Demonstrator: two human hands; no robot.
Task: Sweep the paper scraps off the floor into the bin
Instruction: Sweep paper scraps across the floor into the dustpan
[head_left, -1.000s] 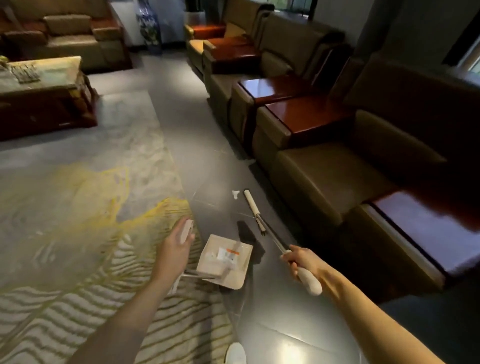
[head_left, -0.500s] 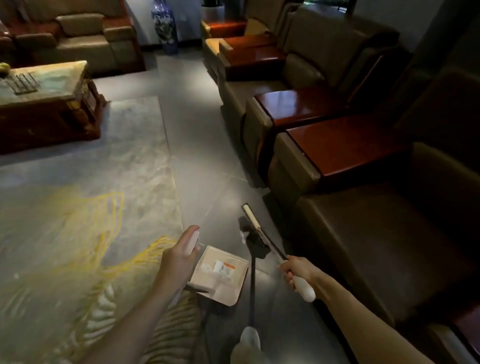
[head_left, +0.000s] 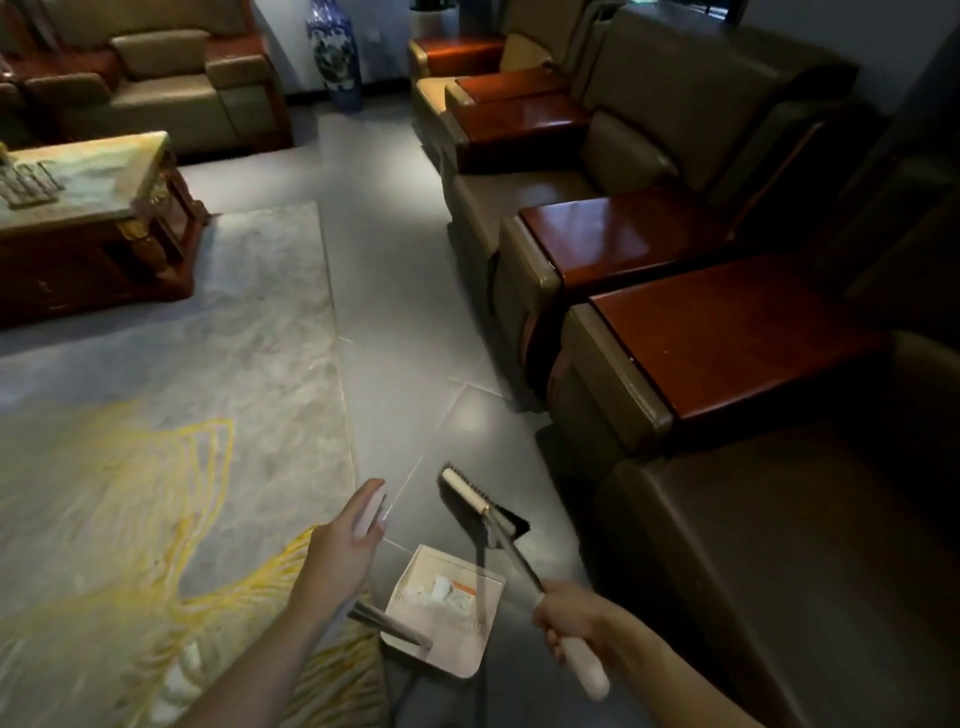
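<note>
Grey tiled floor (head_left: 395, 338): your left grip (head_left: 345, 551) holds the beige dustpan (head_left: 457, 654), right grip (head_left: 566, 616) the black-bristled broom (head_left: 470, 493); tilting risks spilling white paper scraps (head_left: 440, 591).

item: person, two arms only in view. left hand (head_left: 343, 551): bare. left forearm (head_left: 270, 670): bare along all its visible length, slender, cut off by the lower edge. right hand (head_left: 569, 616): bare. right forearm (head_left: 675, 680): bare likewise, cut off by the lower edge. clothing: out of view, cannot tell.
</note>
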